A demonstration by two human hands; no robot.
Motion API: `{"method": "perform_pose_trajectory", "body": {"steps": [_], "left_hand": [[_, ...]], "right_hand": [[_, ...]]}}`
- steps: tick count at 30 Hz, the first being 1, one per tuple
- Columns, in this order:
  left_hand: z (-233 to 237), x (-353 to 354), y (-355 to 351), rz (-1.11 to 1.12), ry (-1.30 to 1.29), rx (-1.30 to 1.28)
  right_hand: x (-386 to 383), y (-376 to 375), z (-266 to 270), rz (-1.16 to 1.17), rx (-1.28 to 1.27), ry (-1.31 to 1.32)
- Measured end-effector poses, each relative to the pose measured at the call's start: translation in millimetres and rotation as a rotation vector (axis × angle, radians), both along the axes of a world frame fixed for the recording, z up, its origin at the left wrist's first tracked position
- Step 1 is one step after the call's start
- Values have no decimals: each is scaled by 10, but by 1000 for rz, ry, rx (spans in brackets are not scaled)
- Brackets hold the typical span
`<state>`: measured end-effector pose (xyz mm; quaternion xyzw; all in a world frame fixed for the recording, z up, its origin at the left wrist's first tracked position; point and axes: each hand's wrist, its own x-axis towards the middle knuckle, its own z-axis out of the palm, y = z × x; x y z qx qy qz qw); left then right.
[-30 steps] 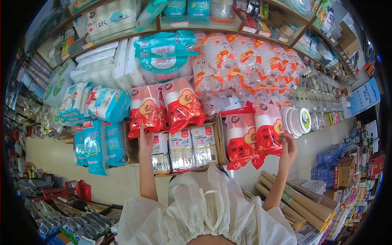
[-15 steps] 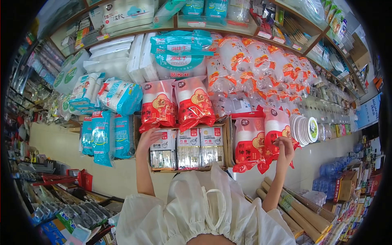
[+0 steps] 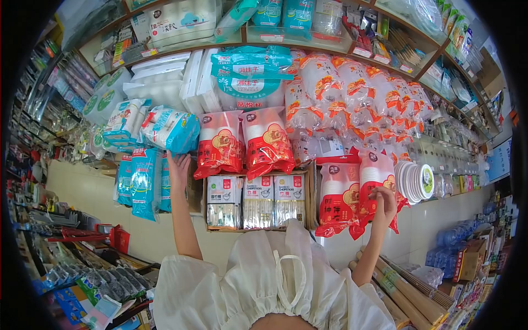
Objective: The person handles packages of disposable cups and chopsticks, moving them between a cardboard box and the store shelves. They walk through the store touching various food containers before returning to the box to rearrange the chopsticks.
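My left hand (image 3: 179, 169) is raised with its fingers stretched apart and holds nothing. Its fingertips are just below a blue-and-white plastic-wrapped pack (image 3: 171, 130), close beside upright blue packs (image 3: 144, 184). My right hand (image 3: 384, 201) has its fingers curled together in front of a red bag of paper cups (image 3: 375, 175); whatever is between the fingertips is hidden. A second red cup bag (image 3: 337, 193) leans against it on the left. Between my hands, packs of bamboo chopsticks (image 3: 257, 201) stand in a cardboard box, below two more red cup bags (image 3: 220, 144).
Clear bags with orange print (image 3: 352, 82) are piled behind the cups. White round lidded tubs (image 3: 413, 180) lie stacked at the right. Stocked shelves (image 3: 308, 39) run across the back. Long rolls (image 3: 404, 289) lie low on the right, near blue water bottles (image 3: 448, 247).
My left hand has moved left and up, from the chopstick box's corner to the blue packs. The view has shifted slightly. My right hand stays by the red cup bag.
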<state>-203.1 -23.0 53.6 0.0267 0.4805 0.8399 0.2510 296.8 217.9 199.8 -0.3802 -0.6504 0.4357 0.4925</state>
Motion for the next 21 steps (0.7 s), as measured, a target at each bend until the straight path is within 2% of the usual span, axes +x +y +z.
{"method": "perform_pose_trajectory", "body": {"steps": [4,14,19,21], "left_hand": [[-41,-85,177,-26,-17,-21],[-109,-332,556,118,-57,77],[-49,-73,554,196,-79,27],[-241,47,489,98,9,-4]], "right_hand": [[68,32,-67,-8,-3,14],[72,35,-73,5,-14,53],[139,27,-125,-11,-26,31],[137,14,-152,-3,-49,40]]}}
